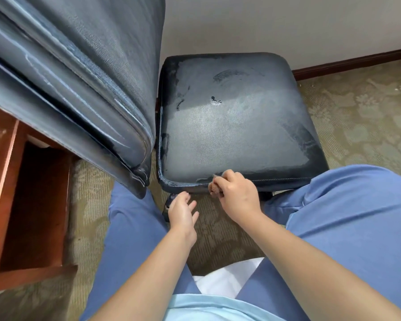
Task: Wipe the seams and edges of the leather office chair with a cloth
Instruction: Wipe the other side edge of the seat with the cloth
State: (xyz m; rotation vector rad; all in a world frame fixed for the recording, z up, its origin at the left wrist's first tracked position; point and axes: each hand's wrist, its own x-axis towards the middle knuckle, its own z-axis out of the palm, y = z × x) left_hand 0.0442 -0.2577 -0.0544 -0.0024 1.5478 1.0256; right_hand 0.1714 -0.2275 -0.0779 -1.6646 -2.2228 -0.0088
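The dark leather chair seat lies in front of me, dusty and streaked, with a stitched seam along its near edge. The chair's backrest leans in at the upper left. My right hand grips a small brown cloth and presses it against the seam at the seat's near edge. My left hand hovers just below the seat's near left corner with its fingers relaxed, holding nothing.
A wooden desk with an open recess stands at the left. Patterned carpet covers the floor, and a wall with a dark baseboard runs behind the chair. My knees in blue trousers flank the seat.
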